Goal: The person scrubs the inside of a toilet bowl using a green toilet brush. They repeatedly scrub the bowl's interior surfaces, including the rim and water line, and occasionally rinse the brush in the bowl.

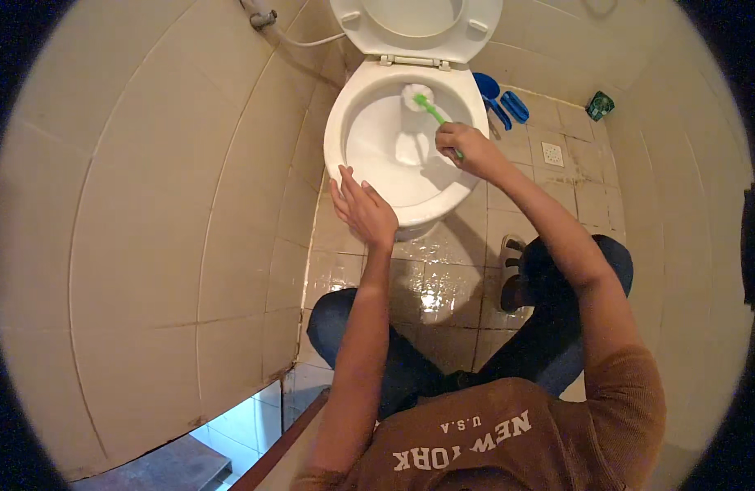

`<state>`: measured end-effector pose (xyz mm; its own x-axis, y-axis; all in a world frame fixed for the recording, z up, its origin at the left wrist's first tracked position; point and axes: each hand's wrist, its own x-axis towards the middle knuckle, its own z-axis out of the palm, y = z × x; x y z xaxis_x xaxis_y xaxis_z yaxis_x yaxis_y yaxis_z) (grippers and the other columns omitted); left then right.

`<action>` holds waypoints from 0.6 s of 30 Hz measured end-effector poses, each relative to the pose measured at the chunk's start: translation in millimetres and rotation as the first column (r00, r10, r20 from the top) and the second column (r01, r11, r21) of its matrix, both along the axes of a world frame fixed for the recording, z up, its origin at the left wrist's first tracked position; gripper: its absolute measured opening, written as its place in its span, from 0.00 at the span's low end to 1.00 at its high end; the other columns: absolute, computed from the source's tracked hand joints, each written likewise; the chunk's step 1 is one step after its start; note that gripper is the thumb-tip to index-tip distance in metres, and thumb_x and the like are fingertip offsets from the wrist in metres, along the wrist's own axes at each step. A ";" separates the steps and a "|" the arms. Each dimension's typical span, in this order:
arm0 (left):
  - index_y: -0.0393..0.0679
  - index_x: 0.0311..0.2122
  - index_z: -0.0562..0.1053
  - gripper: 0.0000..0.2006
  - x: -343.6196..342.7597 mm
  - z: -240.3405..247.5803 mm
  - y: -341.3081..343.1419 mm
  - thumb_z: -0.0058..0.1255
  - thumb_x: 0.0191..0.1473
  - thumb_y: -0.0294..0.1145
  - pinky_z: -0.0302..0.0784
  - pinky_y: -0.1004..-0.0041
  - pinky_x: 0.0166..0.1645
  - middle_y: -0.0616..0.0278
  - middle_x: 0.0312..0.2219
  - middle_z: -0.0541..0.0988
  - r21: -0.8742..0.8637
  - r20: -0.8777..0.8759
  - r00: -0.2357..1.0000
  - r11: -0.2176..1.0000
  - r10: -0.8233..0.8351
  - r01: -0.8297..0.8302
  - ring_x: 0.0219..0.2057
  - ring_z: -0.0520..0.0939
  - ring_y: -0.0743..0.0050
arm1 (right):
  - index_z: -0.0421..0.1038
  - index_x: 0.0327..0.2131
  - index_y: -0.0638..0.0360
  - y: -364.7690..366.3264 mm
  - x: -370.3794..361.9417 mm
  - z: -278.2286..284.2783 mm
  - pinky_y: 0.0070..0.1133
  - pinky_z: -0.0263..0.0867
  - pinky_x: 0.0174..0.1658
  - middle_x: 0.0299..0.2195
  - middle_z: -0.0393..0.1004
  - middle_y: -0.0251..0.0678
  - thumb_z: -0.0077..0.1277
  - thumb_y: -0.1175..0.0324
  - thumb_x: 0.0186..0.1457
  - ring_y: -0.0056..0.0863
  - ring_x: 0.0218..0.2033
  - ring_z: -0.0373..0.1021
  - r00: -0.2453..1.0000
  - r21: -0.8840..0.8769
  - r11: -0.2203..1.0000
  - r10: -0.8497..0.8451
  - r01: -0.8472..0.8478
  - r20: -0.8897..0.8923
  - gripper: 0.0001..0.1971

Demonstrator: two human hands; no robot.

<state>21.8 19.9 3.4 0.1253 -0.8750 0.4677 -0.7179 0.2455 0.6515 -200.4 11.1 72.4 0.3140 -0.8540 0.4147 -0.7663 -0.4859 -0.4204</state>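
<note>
A white toilet bowl stands in front of me, its seat and lid raised at the back. My right hand is wrapped round the green handle of a toilet brush, above the bowl's right side. The brush's round white head lies against the inner wall near the back of the bowl. At the front left rim rests my left hand, fingers stretched out and apart, with nothing in it. Part of the brush handle is hidden inside my right fist.
Right of the toilet, a blue dipper and a blue scrubbing brush lie on the wet tiled floor. A dark green container sits in the far right corner, beyond a floor drain. A tiled wall rises close on the left.
</note>
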 end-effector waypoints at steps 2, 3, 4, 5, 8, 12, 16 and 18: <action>0.41 0.64 0.51 0.26 6.5 -3.1 -1.2 0.33 0.63 0.34 0.43 0.52 0.64 0.57 0.58 0.66 -0.011 0.007 1.000 1.000 0.010 -0.010 0.62 0.54 0.49 | 0.70 0.24 0.62 0.1 8.6 1.3 0.32 0.66 0.37 0.28 0.72 0.43 0.50 0.76 0.46 0.44 0.32 0.71 0.980 -0.031 0.992 -0.117 0.123 0.160 0.02; 0.41 0.64 0.50 0.26 -1.7 -0.4 0.3 0.32 0.63 0.35 0.43 0.52 0.64 0.57 0.58 0.66 0.001 -0.008 1.000 1.000 0.000 0.000 0.62 0.54 0.49 | 0.70 0.24 0.62 -5.6 11.7 7.1 0.31 0.66 0.37 0.28 0.73 0.42 0.49 0.76 0.47 0.43 0.32 0.71 0.952 -0.077 0.976 -0.180 0.204 0.249 0.02; 0.41 0.65 0.50 0.26 -6.8 2.7 -0.1 0.32 0.63 0.35 0.43 0.52 0.64 0.57 0.58 0.66 0.008 -0.012 1.000 1.000 -0.007 0.007 0.62 0.54 0.49 | 0.71 0.25 0.62 -15.1 15.7 8.3 0.30 0.66 0.37 0.28 0.73 0.41 0.48 0.77 0.48 0.41 0.32 0.71 0.909 -0.119 0.951 -0.228 0.284 0.349 0.03; 0.41 0.65 0.49 0.26 -12.7 5.7 0.1 0.32 0.63 0.36 0.43 0.52 0.64 0.57 0.58 0.65 0.015 -0.016 1.000 1.000 -0.015 0.015 0.62 0.54 0.49 | 0.71 0.25 0.62 -25.8 16.4 5.9 0.26 0.67 0.37 0.26 0.74 0.40 0.47 0.78 0.48 0.36 0.31 0.72 0.827 -0.086 0.952 -0.209 0.295 0.521 0.03; 0.41 0.66 0.46 0.28 -10.4 5.8 -0.8 0.30 0.64 0.39 0.44 0.52 0.64 0.55 0.58 0.64 0.005 -0.076 0.997 1.000 -0.019 0.019 0.62 0.54 0.48 | 0.71 0.24 0.62 -30.5 54.2 0.4 0.23 0.67 0.37 0.25 0.73 0.39 0.47 0.77 0.48 0.32 0.30 0.72 0.836 -0.189 0.980 0.051 0.063 0.546 0.03; 0.41 0.66 0.43 0.29 -6.9 8.5 2.5 0.29 0.65 0.42 0.44 0.51 0.64 0.54 0.58 0.64 -0.013 -0.163 0.987 1.000 -0.007 0.005 0.62 0.55 0.48 | 0.70 0.22 0.64 10.0 65.2 19.4 0.22 0.66 0.38 0.25 0.75 0.38 0.45 0.77 0.48 0.28 0.29 0.71 0.805 0.064 0.973 0.146 -0.221 0.575 0.05; 0.40 0.66 0.41 0.30 -5.8 5.7 0.4 0.29 0.65 0.44 0.44 0.51 0.64 0.53 0.58 0.64 -0.032 -0.165 0.986 0.999 -0.017 0.012 0.61 0.56 0.49 | 0.69 0.19 0.62 23.3 -2.0 49.4 0.24 0.68 0.40 0.26 0.76 0.39 0.44 0.69 0.49 0.27 0.32 0.72 0.665 0.324 0.840 0.056 -0.434 0.744 0.10; 0.40 0.66 0.41 0.30 -7.0 5.1 0.2 0.29 0.65 0.44 0.44 0.51 0.64 0.53 0.58 0.64 -0.041 -0.160 0.987 0.999 -0.030 0.024 0.61 0.57 0.49 | 0.68 0.18 0.61 21.8 -35.0 67.7 0.26 0.70 0.42 0.26 0.76 0.40 0.44 0.65 0.49 0.31 0.33 0.74 0.625 0.425 0.750 -0.020 -0.507 0.780 0.12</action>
